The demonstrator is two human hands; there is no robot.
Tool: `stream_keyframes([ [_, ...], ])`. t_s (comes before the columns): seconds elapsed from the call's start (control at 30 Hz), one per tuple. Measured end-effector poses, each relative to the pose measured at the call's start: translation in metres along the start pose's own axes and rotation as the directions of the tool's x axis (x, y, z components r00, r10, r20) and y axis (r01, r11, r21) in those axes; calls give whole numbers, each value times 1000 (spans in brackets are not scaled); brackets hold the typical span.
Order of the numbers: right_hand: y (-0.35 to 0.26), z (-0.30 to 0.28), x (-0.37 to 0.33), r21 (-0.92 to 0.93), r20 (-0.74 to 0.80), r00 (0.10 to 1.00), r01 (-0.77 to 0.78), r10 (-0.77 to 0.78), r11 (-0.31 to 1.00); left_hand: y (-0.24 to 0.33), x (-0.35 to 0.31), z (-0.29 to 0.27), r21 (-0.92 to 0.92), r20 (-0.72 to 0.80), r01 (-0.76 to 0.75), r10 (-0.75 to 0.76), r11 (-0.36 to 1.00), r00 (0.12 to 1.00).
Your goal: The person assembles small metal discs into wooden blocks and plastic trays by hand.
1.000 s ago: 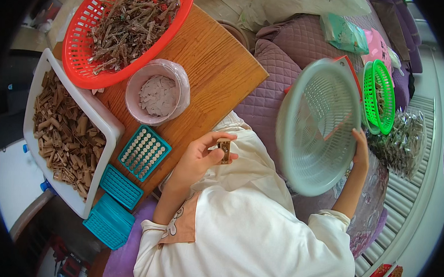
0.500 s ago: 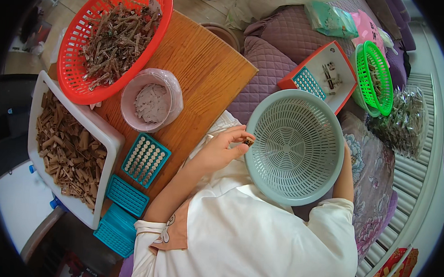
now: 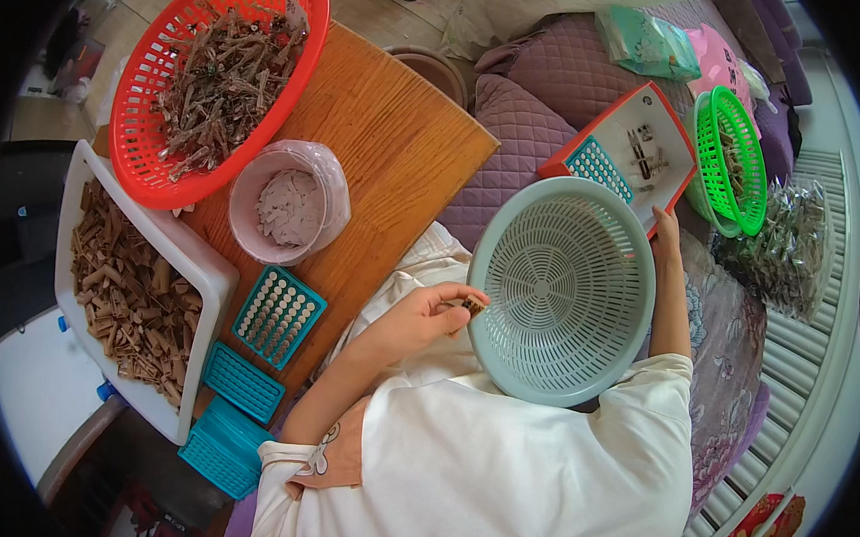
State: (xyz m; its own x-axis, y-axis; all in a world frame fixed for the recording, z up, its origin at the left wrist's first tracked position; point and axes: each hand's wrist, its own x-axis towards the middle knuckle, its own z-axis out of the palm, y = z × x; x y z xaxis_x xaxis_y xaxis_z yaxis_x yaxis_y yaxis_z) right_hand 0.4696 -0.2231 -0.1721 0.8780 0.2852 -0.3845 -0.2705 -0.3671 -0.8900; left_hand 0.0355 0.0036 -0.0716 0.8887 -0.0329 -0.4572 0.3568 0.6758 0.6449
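My left hand (image 3: 416, 318) is closed, pinching a small brown and gold piece (image 3: 473, 306) between thumb and fingers beside the left rim of a grey-green plastic colander (image 3: 541, 289). The colander rests tilted over my lap with nothing in it. My right hand (image 3: 666, 236) is past the colander's right rim, at the near corner of a red and white box (image 3: 670, 149); its fingers are partly hidden, so its grip is unclear. Inside the box lie a blue tray (image 3: 599, 167) of round white pieces and some small dark tools (image 3: 639, 155).
On the wooden table (image 3: 398, 123) stand a red basket (image 3: 309, 66) of thin brownish pieces, a pink-white bucket (image 3: 338, 202) with white scraps, a white bin (image 3: 220, 279) of brown tubes and several teal trays (image 3: 279, 317). A green basket (image 3: 708, 156) and clear-wrapped bundles (image 3: 786, 246) are at right.
My right hand has come from behind the colander's right side up to the box's near corner. My left hand, still pinching the small piece, has shifted slightly left and down.
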Motion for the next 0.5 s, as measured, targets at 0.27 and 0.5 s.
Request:
stream_keyframes([
  [0.27, -20, 25, 57, 44, 61, 987, 146, -149, 988, 0, -10, 13, -2, 39, -78, 78, 997, 996],
  [0.5, -37, 47, 102, 137, -5, 1000, -13, 14, 991, -2, 0, 14, -7, -31, -80, 80, 997, 996],
])
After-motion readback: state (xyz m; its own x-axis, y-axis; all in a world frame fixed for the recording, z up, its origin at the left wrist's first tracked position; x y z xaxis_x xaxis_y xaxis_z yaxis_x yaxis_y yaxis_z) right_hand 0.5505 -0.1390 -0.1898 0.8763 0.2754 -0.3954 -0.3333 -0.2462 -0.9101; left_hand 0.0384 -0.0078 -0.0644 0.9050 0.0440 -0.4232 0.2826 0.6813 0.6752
